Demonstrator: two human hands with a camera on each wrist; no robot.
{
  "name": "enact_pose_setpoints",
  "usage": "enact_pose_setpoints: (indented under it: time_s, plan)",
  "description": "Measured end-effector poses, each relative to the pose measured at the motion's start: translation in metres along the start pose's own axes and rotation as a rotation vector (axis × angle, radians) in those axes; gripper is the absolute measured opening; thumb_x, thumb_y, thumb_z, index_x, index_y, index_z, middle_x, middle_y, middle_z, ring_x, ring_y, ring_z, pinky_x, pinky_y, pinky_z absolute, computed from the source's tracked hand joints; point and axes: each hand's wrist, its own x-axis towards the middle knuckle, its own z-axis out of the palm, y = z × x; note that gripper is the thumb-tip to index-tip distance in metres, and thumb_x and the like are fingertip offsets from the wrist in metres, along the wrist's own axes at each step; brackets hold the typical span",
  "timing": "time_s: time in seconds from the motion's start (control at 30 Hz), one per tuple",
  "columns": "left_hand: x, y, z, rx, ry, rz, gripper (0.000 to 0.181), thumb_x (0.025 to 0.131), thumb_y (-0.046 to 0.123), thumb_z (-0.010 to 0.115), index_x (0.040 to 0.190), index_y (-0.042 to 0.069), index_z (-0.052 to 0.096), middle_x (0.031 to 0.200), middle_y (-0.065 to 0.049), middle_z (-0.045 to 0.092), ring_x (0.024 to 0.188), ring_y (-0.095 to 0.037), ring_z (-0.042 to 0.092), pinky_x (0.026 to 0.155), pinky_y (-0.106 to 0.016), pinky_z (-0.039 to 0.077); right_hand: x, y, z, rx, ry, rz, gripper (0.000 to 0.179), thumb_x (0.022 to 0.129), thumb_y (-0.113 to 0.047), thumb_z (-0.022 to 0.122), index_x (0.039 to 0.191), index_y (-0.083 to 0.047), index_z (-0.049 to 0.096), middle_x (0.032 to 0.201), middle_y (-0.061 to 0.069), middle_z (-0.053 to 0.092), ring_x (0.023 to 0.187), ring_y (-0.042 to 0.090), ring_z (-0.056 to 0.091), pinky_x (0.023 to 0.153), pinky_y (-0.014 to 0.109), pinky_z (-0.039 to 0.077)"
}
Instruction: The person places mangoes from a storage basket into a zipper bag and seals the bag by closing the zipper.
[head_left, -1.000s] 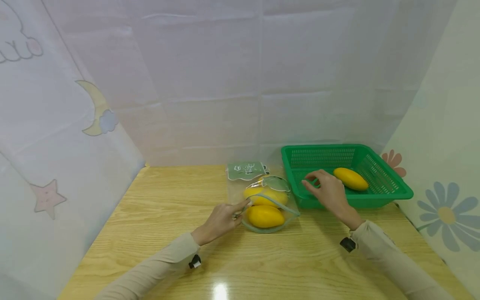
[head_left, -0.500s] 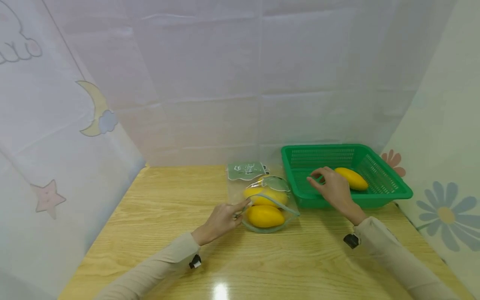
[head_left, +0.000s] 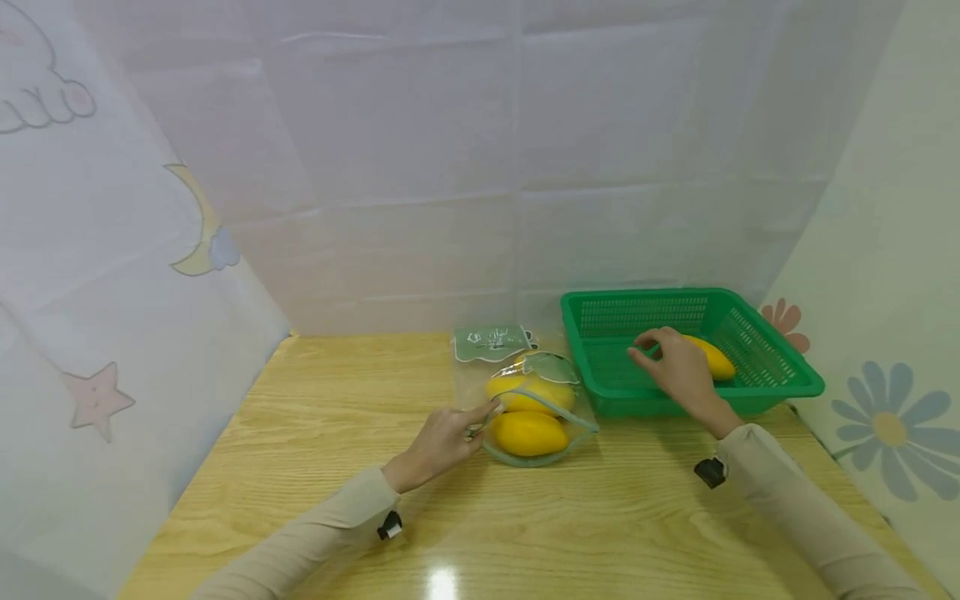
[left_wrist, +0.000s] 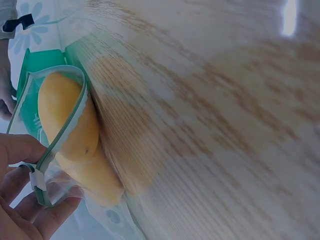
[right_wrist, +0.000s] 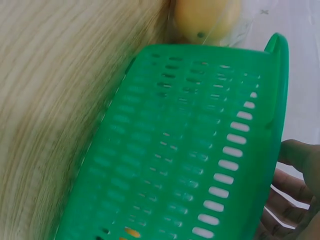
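Right hand (head_left: pixel 678 371) has slid right over the basket (head_left: pixel 630 405), fingers (head_left: pixel 652 336) apart, mango (head_left: pixel 717 360) to their right; left hand (head_left: pixel 442 437) pinches the bag (head_left: pixel 551 402) by its mouth, best kept wide, steady

Soft, muted, even light fills the head view. White glare sits on the wooden tabletop (head_left: pixel 322 400), in front of the green basket (head_left: pixel 626 406) and to its left; faint shadow lies just before the basket, and highlights glint on the clear zip bag (head_left: pixel 550 367) beside it. The left-wrist view is dimmer and bluish, with a blown-out streak well apart from the basket; the right-wrist view looks slightly hazy.
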Motion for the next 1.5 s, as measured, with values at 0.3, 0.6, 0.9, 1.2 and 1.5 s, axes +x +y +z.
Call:
enact_pose_setpoints:
  time_s: [0.3, 0.6, 0.9, 1.2, 1.5]
  plan:
    - [0.000, -0.001, 0.001, -0.003, 0.001, 0.001, 0.058, 0.080, -0.005, 0.076, 0.135, 0.001, 0.060, 0.106, -0.013, 0.073, 0.042, 0.006, 0.021, 0.039, -0.009, 0.023, 0.002, 0.015, -0.005, -0.019, -0.010, 0.006, 0.026, 0.089, -0.017, 0.075, 0.103, 0.004, 0.071, 0.097, 0.023, 0.066, 0.074, 0.035, 0.064, 0.055, 0.047, 0.051]
    - [0.001, 0.001, 0.000, -0.012, -0.001, -0.004, 0.058, 0.079, -0.005, 0.077, 0.134, 0.001, 0.059, 0.109, -0.013, 0.072, 0.041, 0.006, 0.020, 0.039, -0.009, 0.023, 0.003, 0.030, -0.011, -0.052, -0.046, 0.055, 0.034, 0.089, -0.018, 0.074, 0.112, 0.007, 0.068, 0.102, 0.028, 0.066, 0.070, 0.034, 0.063, 0.054, 0.050, 0.050]
    - [0.001, 0.000, 0.000, -0.004, -0.006, -0.006, 0.057, 0.080, -0.004, 0.077, 0.134, 0.001, 0.060, 0.110, -0.013, 0.072, 0.043, 0.005, 0.025, 0.039, -0.009, 0.025, 0.005, 0.049, -0.013, -0.082, -0.062, 0.063, 0.036, 0.088, -0.015, 0.075, 0.112, 0.010, 0.067, 0.102, 0.031, 0.065, 0.066, 0.034, 0.064, 0.043, 0.039, 0.047]
    - [0.000, -0.001, 0.001, -0.021, -0.012, -0.017, 0.059, 0.080, -0.004, 0.078, 0.136, 0.002, 0.059, 0.111, -0.012, 0.071, 0.042, 0.006, 0.023, 0.039, -0.010, 0.025, 0.008, 0.063, -0.017, -0.076, -0.108, 0.138, 0.039, 0.091, -0.020, 0.072, 0.116, 0.009, 0.066, 0.108, 0.033, 0.064, 0.069, 0.038, 0.064, 0.040, 0.037, 0.043]
    - [0.000, -0.002, 0.002, -0.028, -0.002, -0.006, 0.060, 0.079, -0.005, 0.078, 0.135, 0.001, 0.059, 0.112, -0.013, 0.071, 0.042, 0.006, 0.021, 0.039, -0.010, 0.024, 0.012, 0.081, -0.020, -0.122, -0.237, 0.291, 0.054, 0.094, -0.032, 0.068, 0.127, 0.009, 0.057, 0.119, 0.035, 0.058, 0.092, 0.050, 0.059, 0.066, 0.059, 0.047]
